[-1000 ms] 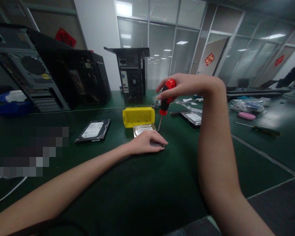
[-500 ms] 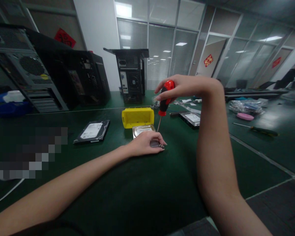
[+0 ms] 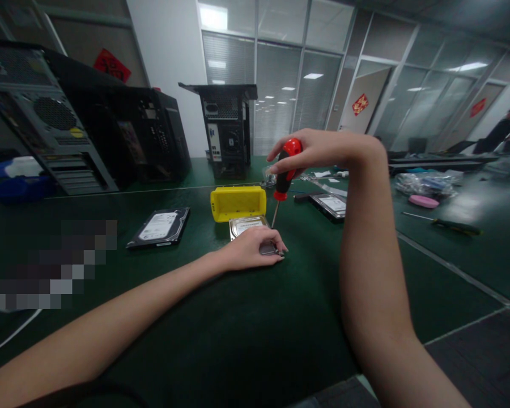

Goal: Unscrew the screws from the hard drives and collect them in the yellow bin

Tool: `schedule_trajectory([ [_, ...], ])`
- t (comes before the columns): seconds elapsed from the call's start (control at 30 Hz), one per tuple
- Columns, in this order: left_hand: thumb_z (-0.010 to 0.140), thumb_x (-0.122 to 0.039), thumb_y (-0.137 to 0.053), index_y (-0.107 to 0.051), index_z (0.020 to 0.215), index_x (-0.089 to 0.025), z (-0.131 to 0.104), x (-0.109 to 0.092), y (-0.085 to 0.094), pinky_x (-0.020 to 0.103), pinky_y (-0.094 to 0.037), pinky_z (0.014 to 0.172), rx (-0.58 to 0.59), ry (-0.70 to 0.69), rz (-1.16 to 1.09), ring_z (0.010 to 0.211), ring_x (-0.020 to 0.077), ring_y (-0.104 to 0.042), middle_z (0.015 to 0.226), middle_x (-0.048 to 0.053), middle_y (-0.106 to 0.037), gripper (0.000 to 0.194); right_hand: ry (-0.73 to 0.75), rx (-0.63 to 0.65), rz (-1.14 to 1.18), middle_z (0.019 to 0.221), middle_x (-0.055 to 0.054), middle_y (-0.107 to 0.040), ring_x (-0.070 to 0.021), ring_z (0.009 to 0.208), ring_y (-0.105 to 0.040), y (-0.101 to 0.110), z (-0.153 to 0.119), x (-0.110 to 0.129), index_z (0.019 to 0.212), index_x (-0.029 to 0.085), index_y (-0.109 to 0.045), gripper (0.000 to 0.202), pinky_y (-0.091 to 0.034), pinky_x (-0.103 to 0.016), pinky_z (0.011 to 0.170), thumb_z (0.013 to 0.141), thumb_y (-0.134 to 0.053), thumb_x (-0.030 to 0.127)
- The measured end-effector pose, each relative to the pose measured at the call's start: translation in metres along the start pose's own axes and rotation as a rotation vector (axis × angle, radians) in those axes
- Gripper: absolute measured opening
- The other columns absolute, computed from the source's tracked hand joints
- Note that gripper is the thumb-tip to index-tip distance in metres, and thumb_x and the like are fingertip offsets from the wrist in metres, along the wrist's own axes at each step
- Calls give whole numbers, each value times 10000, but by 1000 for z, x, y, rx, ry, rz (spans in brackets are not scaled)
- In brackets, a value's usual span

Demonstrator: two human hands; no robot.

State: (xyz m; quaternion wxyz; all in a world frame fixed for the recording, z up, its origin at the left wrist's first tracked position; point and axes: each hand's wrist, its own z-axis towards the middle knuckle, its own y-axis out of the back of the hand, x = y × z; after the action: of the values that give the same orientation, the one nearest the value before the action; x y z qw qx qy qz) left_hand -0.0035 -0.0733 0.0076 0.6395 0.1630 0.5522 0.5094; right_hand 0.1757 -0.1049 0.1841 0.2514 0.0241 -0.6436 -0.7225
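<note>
My right hand [image 3: 295, 156] grips the red and black handle of a screwdriver [image 3: 283, 184], which stands nearly upright with its shaft pointing down. The shaft's lower end passes behind the fingers of my left hand [image 3: 255, 248], so its tip is hidden. My left hand is curled round the near right part of a hard drive [image 3: 246, 222] lying on the green table [image 3: 238, 317], and covers much of it. Just behind that drive is a yellow bin [image 3: 239, 205] with its opening facing me.
Another hard drive [image 3: 158, 226] lies to the left, a third [image 3: 329, 205] to the right. Computer cases [image 3: 227, 133] stand at the back and left. Further right are a pink lid [image 3: 424, 202], a second screwdriver [image 3: 454, 226] and plastic bags [image 3: 427, 184]. A person [image 3: 504, 127] is far off.
Both hands, the screwdriver and the drive look unchanged. In the far right background, the distant person is more upright.
</note>
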Motion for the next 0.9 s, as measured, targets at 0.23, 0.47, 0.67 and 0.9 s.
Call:
schedule_trajectory([
  [0.23,819,-254,-639,-624,940,-163,0,3,-1,322,-448,852,-4,-15,16,923,166,-598,974,44,-664,152,3,-2,23,1061,-57,-667,-206,932,-622,0,0,0,1125,203,-665,530,-522,-294,780,697,-677,516],
  [0.47,821,-288,-645,-618,983,-166,-1,4,-2,332,-456,860,-7,12,-25,941,172,-603,995,55,-664,204,-16,0,14,1050,-62,-667,-205,913,-624,0,-1,1,1151,198,-652,562,-525,-296,768,701,-669,534],
  [0.67,821,-286,-649,-619,985,-170,-1,3,-1,327,-454,861,-8,4,-31,938,168,-605,992,47,-668,203,7,7,27,1059,-67,-665,-210,919,-626,0,0,0,1140,196,-657,570,-528,-299,766,699,-667,557],
  [0.9,817,-279,-654,-620,983,-174,0,1,-1,319,-448,857,-10,1,-29,938,167,-603,988,40,-667,199,-14,7,12,1051,-58,-663,-205,910,-628,0,1,0,1143,202,-654,585,-525,-292,758,693,-665,575],
])
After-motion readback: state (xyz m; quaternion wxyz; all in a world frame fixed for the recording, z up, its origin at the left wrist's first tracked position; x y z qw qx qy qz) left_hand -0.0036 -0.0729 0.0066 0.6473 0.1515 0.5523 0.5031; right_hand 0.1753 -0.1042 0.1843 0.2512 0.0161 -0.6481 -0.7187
